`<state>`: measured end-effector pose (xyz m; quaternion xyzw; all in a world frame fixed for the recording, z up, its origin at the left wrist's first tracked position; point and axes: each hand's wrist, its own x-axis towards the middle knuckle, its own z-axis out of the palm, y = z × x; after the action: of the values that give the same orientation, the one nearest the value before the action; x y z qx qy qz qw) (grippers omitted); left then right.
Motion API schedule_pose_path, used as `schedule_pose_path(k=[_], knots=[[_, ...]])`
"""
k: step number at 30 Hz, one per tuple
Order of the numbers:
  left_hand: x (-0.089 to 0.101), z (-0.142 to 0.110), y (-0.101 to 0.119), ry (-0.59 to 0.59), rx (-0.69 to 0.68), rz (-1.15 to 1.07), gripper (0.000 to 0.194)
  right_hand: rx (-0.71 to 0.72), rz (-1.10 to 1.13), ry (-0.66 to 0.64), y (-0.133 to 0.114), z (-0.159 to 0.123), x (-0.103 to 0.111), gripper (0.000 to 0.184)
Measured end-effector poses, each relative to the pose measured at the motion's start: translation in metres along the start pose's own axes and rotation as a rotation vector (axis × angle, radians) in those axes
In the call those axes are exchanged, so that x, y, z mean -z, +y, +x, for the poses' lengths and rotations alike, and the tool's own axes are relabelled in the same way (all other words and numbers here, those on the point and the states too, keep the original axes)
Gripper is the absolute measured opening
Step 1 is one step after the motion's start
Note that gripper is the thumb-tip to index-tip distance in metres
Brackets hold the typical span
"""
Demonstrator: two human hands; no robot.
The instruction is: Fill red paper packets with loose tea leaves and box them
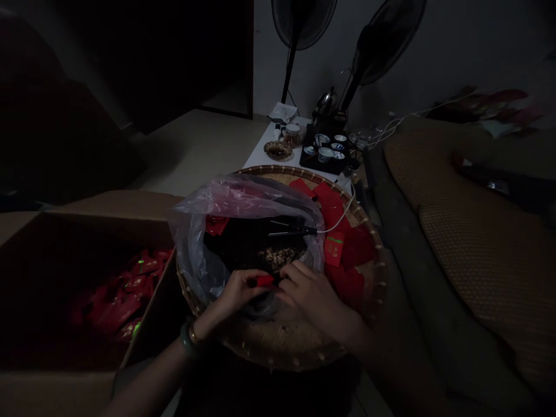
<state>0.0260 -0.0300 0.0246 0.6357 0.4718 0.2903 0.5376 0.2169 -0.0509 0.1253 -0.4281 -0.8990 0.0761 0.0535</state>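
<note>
My left hand (240, 286) pinches a small red packet (264, 281) between thumb and fingers. Close beside it, my right hand (304, 288) has its fingers curled and drawn together; what they grip, if anything, is too dark to see. Both hands are over the near side of a round woven bamboo tray (278, 341). On the tray lies an open clear plastic bag (191, 231) with dark loose stuff (282, 255) inside, perhaps dried leaves. A black pen-like tool with a white cord (295, 231) rests across the bag's mouth. Flat red packets (333, 249) are spread along the tray's right side.
At the left stands an open cardboard box (147, 313) holding many filled red packets (130, 295). Beyond the tray, a low white table carries a black tea tray with cups (325, 154) and a small wicker basket (278, 150). Two standing fans (382, 43) are behind. A woven-mat seat (469, 231) is at right.
</note>
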Motion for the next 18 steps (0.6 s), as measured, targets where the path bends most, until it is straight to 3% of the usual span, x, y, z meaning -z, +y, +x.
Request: schedule_pose_path(k=[4,12,18], knots=[[0.0,0.001,0.0,0.011,0.016,-0.027,0.031,-0.008,0.026,0.028,0.003,0.0,-0.007,0.016],[-0.001,-0.001,0.001,-0.095,0.041,-0.183,0.041,0.01,0.106,-0.101,0.009,0.004,-0.023,0.013],[-0.003,0.003,0.002,-0.034,0.091,-0.223,0.036,-0.099,0.259,-0.007,0.014,0.008,-0.024,0.01]])
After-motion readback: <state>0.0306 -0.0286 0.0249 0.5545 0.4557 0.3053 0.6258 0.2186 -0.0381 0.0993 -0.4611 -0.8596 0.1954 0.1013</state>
